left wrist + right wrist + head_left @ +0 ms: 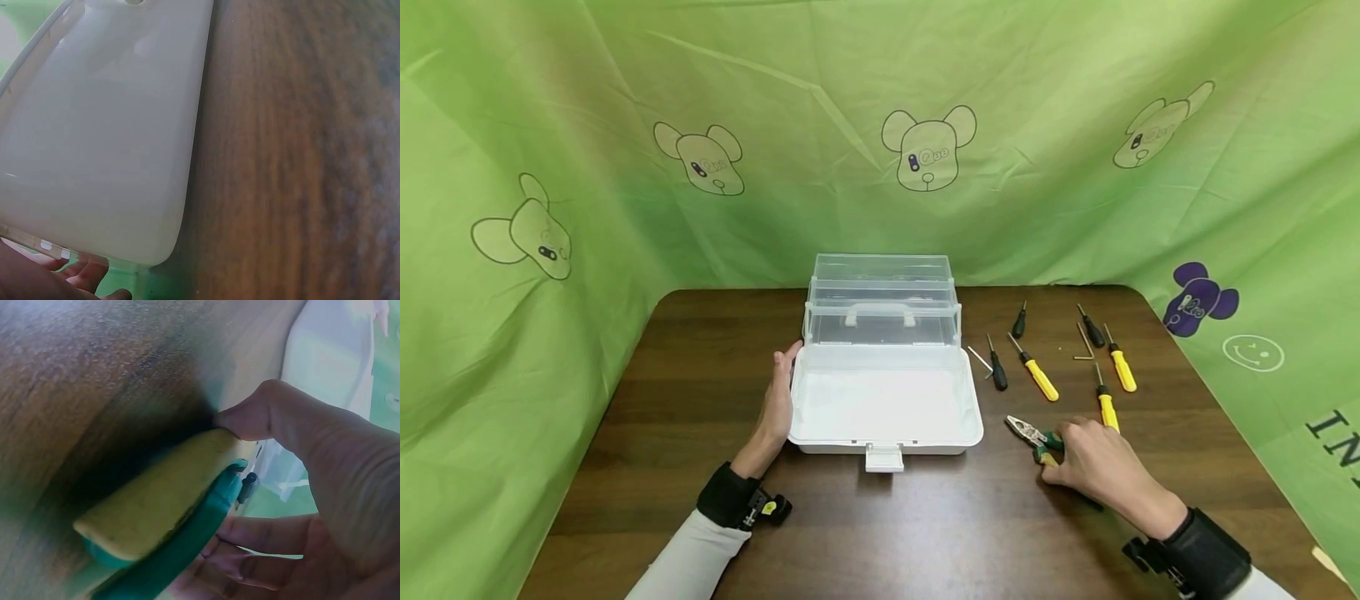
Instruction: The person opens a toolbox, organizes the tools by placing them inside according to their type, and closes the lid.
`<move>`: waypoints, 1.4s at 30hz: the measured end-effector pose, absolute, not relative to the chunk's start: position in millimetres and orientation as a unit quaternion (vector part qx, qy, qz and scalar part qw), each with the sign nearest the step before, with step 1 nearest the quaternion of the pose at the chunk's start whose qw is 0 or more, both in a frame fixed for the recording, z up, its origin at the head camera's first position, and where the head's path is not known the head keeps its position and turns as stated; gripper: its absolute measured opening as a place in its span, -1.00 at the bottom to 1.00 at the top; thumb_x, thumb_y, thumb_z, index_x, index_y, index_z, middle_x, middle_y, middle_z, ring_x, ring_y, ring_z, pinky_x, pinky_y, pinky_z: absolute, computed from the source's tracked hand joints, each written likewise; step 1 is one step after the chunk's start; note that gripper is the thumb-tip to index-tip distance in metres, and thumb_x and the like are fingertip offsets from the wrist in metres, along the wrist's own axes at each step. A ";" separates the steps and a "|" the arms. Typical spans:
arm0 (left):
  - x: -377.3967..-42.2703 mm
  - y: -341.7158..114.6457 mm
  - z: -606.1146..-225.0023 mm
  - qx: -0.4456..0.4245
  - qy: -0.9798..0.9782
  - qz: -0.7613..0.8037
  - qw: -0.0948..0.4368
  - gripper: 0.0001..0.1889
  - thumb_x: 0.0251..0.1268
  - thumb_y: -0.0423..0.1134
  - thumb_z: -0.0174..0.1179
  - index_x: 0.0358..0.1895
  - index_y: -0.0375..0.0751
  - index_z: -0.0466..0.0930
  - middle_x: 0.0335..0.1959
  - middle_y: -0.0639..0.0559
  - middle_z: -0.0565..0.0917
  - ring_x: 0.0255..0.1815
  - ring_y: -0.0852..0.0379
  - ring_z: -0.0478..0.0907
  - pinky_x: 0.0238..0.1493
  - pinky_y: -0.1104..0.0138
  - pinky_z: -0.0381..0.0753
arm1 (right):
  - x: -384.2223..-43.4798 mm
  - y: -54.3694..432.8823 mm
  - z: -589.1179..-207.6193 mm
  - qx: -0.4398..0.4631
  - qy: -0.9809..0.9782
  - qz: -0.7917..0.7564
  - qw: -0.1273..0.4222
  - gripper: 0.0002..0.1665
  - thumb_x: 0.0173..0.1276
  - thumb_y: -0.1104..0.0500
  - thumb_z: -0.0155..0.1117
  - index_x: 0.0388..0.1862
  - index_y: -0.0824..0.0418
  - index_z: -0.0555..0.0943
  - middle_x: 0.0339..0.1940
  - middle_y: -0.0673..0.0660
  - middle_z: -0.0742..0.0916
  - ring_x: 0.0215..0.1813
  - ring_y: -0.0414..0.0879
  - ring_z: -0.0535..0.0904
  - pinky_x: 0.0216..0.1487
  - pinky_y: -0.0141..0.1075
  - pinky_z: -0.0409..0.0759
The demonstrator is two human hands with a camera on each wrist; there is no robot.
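The pliers have a metal nose and green-and-yellow handles; the right hand grips them by the handles, the nose angled away toward the box's side of the surface. The oblong white box sits open and upright, clear stepped tiers at its back, latch jutting from its front, the left hand against its left side.

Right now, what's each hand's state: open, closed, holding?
Left hand: open, at the side of the white box.
Right hand: holding the pliers.
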State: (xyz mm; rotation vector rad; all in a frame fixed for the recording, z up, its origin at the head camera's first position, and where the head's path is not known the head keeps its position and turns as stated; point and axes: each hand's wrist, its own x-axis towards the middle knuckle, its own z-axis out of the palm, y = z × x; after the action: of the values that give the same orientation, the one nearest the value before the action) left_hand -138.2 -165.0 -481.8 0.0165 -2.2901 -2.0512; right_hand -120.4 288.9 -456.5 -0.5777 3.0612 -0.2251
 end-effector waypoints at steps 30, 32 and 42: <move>-137.8 -164.1 -481.3 0.015 -0.753 -0.657 0.039 -0.22 0.78 0.13 -0.69 0.68 -0.43 0.00 0.72 -0.36 0.03 0.75 -0.22 -0.15 0.71 -0.12 -0.23 | -125.2 291.4 -446.0 -0.171 0.980 -0.099 0.029 -0.51 -0.20 0.05 0.68 -0.52 0.15 0.49 -0.60 -0.04 0.43 -0.56 -0.16 0.30 -0.53 -0.29 0.22; -137.6 -164.3 -480.9 0.015 -0.754 -0.656 0.039 -0.21 0.78 0.13 -0.69 0.68 -0.44 0.00 0.71 -0.37 0.03 0.75 -0.23 -0.15 0.70 -0.13 -0.23 | -126.4 290.0 -441.7 -0.175 0.979 -0.098 0.024 -0.53 -0.20 0.05 0.67 -0.50 0.18 0.52 -0.59 -0.04 0.45 -0.55 -0.16 0.31 -0.54 -0.29 0.23; -138.8 -164.6 -481.5 0.018 -0.762 -0.646 0.039 -0.23 0.79 0.11 -0.68 0.68 -0.43 0.02 0.72 -0.34 0.05 0.75 -0.22 -0.13 0.70 -0.13 -0.21 | -127.5 284.4 -415.1 -0.207 0.975 -0.072 -0.016 -0.54 -0.24 0.04 0.62 -0.41 0.26 0.64 -0.55 -0.03 0.51 -0.54 -0.14 0.33 -0.57 -0.22 0.37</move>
State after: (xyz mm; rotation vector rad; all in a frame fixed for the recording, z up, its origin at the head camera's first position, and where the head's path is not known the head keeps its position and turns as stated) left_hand -138.8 -164.6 -481.5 0.0567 -2.3348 -1.9816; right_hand -127.5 284.4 -415.1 -0.6581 3.0962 -0.2290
